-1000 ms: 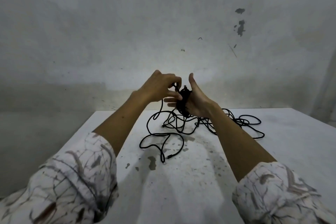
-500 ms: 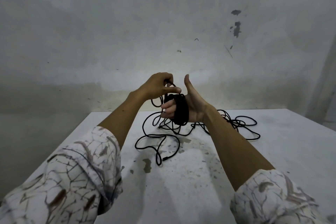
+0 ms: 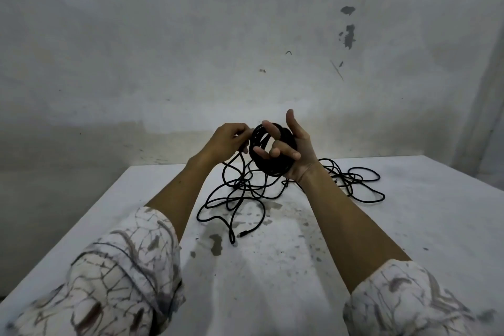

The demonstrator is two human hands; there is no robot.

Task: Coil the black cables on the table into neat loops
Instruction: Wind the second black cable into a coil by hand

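A black cable coil (image 3: 268, 163) of several turns is wound round the fingers of my right hand (image 3: 296, 150), which is raised above the table with palm toward me and thumb up. My left hand (image 3: 227, 140) sits just left of the coil and pinches the cable strand that runs down from it. The loose cable (image 3: 234, 199) lies tangled on the white table (image 3: 409, 226) below both hands, with a plug end (image 3: 242, 234) near the middle. More black loops (image 3: 360, 185) lie to the right behind my right wrist.
The table top is white with grey stains near the middle (image 3: 216, 244). A stained pale wall (image 3: 245, 49) stands close behind the table's far edge. My patterned sleeves fill the lower corners.
My right hand has turned so the coil faces me and its fingers spread. My left hand has dropped slightly to the coil's left side, feeding another turn.
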